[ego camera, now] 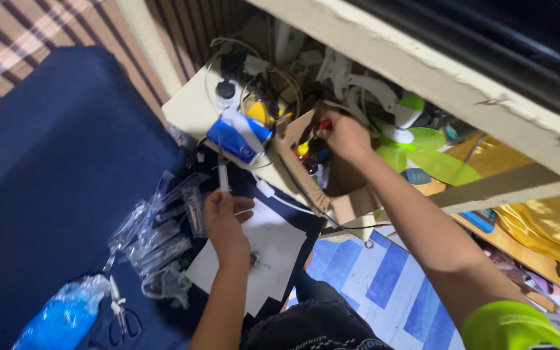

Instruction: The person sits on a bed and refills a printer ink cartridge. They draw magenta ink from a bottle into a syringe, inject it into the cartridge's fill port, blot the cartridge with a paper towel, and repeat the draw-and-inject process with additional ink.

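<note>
I see L hand [223,223] fingers clenched on a syringe [223,174], frame center; R hand [345,135] grasping red-capped item [325,125] in cardboard box [332,188].

Looked like a home room used as a hobby corner: blue mattress [53,162] on the floor, striped fabric [8,32] behind it, low shelf [192,104] crammed with cables [273,81], cardboard box [319,175], green fan [422,152].

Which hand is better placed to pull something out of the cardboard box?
Right hand: already inside the cardboard box, gripping a red-handled item. Left hand is outside it, holding a syringe.
</note>
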